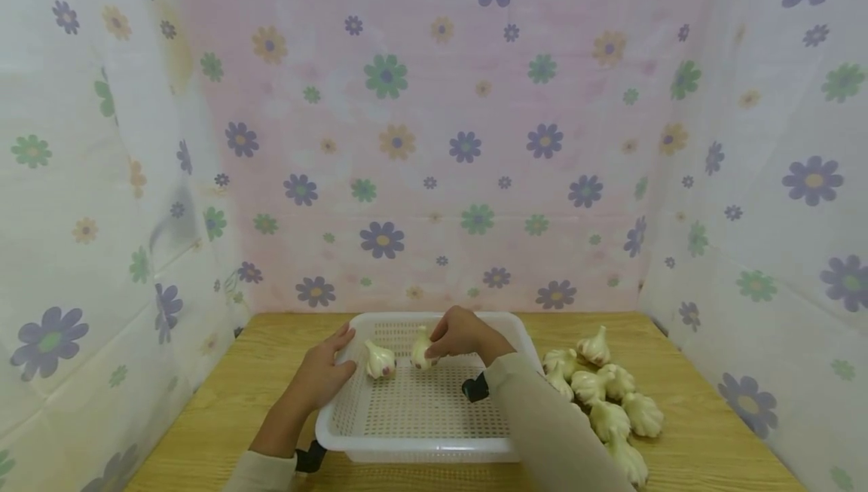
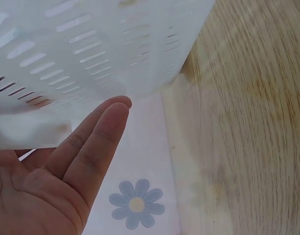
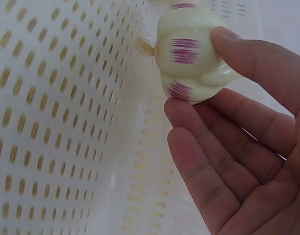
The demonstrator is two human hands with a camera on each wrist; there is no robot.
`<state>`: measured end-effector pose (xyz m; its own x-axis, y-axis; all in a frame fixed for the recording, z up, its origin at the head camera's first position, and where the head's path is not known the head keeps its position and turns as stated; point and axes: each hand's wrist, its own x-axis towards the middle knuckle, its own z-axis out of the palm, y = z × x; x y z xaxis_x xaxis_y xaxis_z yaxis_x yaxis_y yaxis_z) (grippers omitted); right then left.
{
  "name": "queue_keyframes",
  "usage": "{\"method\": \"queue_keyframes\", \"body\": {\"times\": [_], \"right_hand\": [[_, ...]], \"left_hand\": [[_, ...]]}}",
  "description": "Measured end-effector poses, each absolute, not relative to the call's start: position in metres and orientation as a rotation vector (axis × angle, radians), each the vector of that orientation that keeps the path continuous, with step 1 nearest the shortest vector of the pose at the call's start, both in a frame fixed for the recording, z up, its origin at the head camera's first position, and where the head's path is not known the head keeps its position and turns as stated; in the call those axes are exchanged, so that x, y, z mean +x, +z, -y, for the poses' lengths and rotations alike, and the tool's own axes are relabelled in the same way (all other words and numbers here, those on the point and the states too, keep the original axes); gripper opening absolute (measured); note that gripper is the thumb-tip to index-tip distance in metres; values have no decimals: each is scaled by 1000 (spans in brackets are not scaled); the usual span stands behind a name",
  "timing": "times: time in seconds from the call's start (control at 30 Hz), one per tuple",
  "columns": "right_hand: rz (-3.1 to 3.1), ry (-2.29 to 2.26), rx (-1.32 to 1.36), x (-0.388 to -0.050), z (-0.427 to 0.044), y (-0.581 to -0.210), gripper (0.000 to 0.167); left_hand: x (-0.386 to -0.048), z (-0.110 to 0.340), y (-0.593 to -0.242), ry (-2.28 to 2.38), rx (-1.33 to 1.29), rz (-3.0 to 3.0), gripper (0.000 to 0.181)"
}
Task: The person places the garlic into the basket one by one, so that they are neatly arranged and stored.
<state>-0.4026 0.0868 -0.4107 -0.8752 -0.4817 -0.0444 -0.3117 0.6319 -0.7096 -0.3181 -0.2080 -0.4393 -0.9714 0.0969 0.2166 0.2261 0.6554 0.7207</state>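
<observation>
A white slotted plastic basket (image 1: 420,444) stands on the wooden table. My left hand (image 1: 324,374) holds its left rim, thumb over the inner side and fingers fairly straight along the outside; the left wrist view shows these fingers (image 2: 98,147) against the slotted wall. Inside the basket, my right hand (image 1: 461,335) pinches a garlic bulb (image 1: 422,349) between thumb and fingertips. Purple streaks and a tuft of roots mark this bulb (image 3: 189,54) in the right wrist view. Another garlic bulb (image 1: 380,361) lies in the basket, left of the held one.
A pile of several garlic bulbs (image 1: 608,418) lies on the table (image 1: 705,447), right of the basket and beside my right sleeve (image 1: 549,424). Flower-patterned cloth (image 1: 434,123) walls the table at the back and both sides.
</observation>
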Motion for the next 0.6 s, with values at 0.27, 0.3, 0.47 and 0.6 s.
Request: {"method": "queue_keyframes", "body": {"times": [0.27, 0.3, 0.47, 0.6], "right_hand": [[-2642, -1053, -640, -399, -68, -412, 32], [-2652, -1043, -640, -399, -66, -413, 32], [-2673, -1023, -614, -399, -60, -415, 29], [-2677, -1014, -615, -399, -56, -417, 28]], "left_hand": [[-318, 209, -442, -1198, -309, 2696, 66], [-318, 209, -442, -1200, -310, 2698, 66], [-318, 210, -442, -1193, -319, 2695, 65], [-319, 210, -442, -1191, -324, 2694, 66]]}}
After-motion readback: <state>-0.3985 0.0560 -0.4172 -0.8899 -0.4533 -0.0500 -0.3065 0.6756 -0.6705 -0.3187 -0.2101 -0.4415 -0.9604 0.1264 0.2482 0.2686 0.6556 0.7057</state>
